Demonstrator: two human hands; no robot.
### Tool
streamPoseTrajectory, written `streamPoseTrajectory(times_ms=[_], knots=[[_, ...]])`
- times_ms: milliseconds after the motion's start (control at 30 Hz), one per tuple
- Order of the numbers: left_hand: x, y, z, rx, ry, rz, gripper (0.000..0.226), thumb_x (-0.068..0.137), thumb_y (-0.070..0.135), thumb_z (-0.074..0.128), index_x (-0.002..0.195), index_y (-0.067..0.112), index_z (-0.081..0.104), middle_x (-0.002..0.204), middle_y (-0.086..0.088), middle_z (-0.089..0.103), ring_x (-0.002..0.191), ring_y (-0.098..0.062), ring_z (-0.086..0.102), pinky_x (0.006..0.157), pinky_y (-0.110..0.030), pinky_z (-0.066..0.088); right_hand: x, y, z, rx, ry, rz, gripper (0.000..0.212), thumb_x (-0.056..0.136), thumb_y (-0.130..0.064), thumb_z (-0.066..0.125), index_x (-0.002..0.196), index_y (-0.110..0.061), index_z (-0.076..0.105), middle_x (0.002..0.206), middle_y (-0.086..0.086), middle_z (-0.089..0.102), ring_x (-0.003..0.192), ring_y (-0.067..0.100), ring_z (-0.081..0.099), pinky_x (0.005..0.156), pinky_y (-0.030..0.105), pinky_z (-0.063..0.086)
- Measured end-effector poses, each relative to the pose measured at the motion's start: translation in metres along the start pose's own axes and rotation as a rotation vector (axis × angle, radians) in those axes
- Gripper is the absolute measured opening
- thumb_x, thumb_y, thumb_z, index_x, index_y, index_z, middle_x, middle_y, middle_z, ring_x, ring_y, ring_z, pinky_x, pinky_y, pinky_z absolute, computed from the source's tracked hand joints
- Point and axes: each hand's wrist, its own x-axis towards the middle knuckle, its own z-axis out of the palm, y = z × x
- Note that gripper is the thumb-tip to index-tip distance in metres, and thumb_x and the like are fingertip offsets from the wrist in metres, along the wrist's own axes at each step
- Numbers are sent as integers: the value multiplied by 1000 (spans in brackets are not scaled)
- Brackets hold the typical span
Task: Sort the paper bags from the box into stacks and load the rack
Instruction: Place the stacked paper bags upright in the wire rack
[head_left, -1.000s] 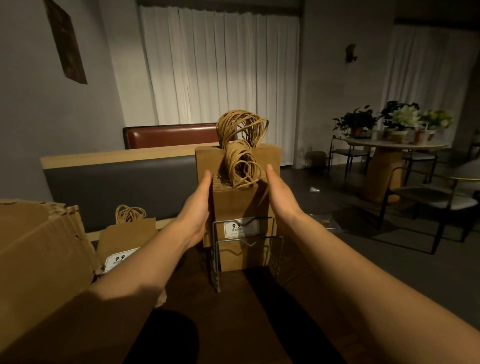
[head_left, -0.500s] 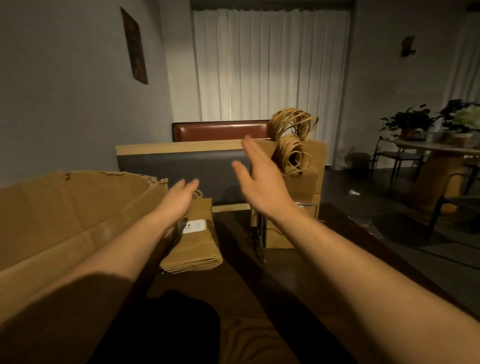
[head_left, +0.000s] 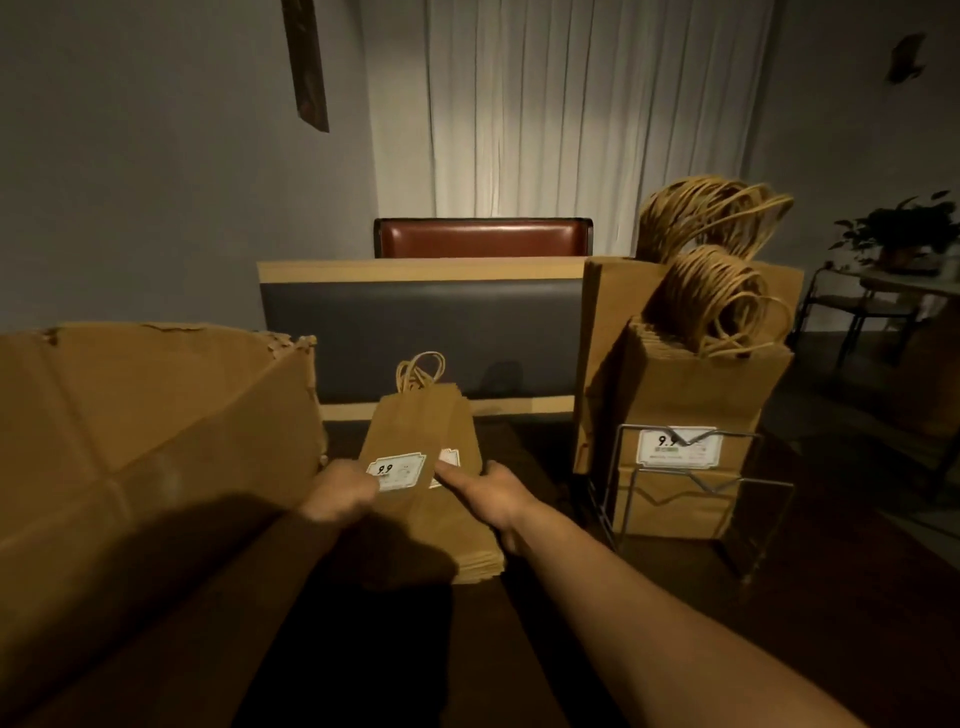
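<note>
A flat stack of small brown paper bags (head_left: 423, 431) with a "9.9" label lies on the dark table, handles pointing away from me. My left hand (head_left: 340, 496) grips its left edge, thumb on the label. My right hand (head_left: 491, 493) grips the right edge, thumb on top. To the right, a wire rack (head_left: 750, 501) holds upright labelled bags (head_left: 696, 400), with taller bags (head_left: 605, 338) behind them. The open cardboard box (head_left: 135, 415) stands at my left.
The dark wooden table (head_left: 649, 623) extends toward me. A grey bench back (head_left: 415, 338) with a wooden rim runs behind it, and a red seat back (head_left: 483, 239) beyond. At the far right are a round table with plants (head_left: 904, 234) and chairs.
Both hands left the bags in the rack, swung left, and came down onto the flat stack beside the box. My view turned left with them.
</note>
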Motion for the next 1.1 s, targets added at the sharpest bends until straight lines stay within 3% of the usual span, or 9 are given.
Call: streamPoseTrajectory(times_ms=[133, 233, 300, 433, 600, 700, 800, 933, 1100], knots=[[8, -12, -8, -228, -67, 23, 42, 85, 20, 75, 123, 9, 61, 111, -7, 65, 98, -20, 59, 73, -26, 46, 20, 4, -3, 88, -7, 35, 50, 86, -39, 61, 129, -13, 59, 110, 8, 73, 99, 27, 70, 91, 41, 56], [9, -7, 2, -252, -112, -87, 76, 73, 29, 85, 137, 9, 47, 119, -10, 62, 106, -26, 60, 83, -32, 49, 19, 2, -13, 208, -60, 65, 49, 95, -54, 49, 118, -15, 66, 101, 8, 75, 96, 26, 71, 79, 33, 55], [10, -2, 7, -422, -232, -176, 69, 69, 30, 87, 124, 2, 57, 112, -14, 67, 101, -30, 63, 88, -40, 52, 17, 3, -15, 158, -83, 58, 58, 86, -58, 62, 125, -15, 59, 106, 7, 73, 94, 24, 71, 72, 32, 56], [9, 7, 8, -667, -283, -225, 26, 79, 16, 80, 94, 0, 66, 76, -17, 74, 80, -33, 67, 65, -37, 53, 21, 13, -6, 124, -73, 38, 57, 85, -26, 75, 135, -12, 52, 117, 8, 69, 95, 21, 70, 73, 31, 57], [3, -2, 9, -840, -374, -262, 31, 87, 27, 70, 105, 2, 72, 88, -20, 75, 72, -30, 72, 65, -36, 59, 1, 31, -7, 233, -76, -70, 38, 89, -20, 72, 123, -13, 59, 112, 4, 72, 94, 18, 72, 77, 27, 59], [-18, -5, 19, -869, -484, -215, 39, 80, 24, 76, 113, 3, 69, 105, -21, 73, 91, -34, 72, 77, -40, 55, -14, 46, -12, 271, -86, -127, 36, 89, -20, 72, 122, -15, 60, 109, 3, 74, 96, 17, 73, 83, 29, 59], [-41, -8, 28, -906, -325, -37, 52, 72, 17, 84, 118, 3, 63, 106, -20, 73, 90, -33, 73, 69, -36, 57, -35, 54, -20, 213, -79, -214, 44, 87, -27, 74, 128, -24, 56, 112, -4, 73, 99, 10, 71, 84, 24, 57], [-111, -2, 33, -948, -59, 209, 46, 77, 8, 78, 117, 12, 55, 107, -13, 72, 93, -29, 72, 73, -38, 58, -78, 52, -35, 162, -151, -279, 71, 70, -47, 82, 131, -25, 55, 117, -3, 72, 107, 15, 69, 99, 43, 52], [-178, -1, 33, -904, 27, 481, 49, 78, 19, 78, 118, 27, 51, 109, 0, 72, 101, -14, 70, 80, -31, 58, -136, 60, -42, 92, 6, -549, 50, 85, -15, 76, 130, -19, 53, 116, -3, 71, 108, 11, 68, 91, 26, 54]])
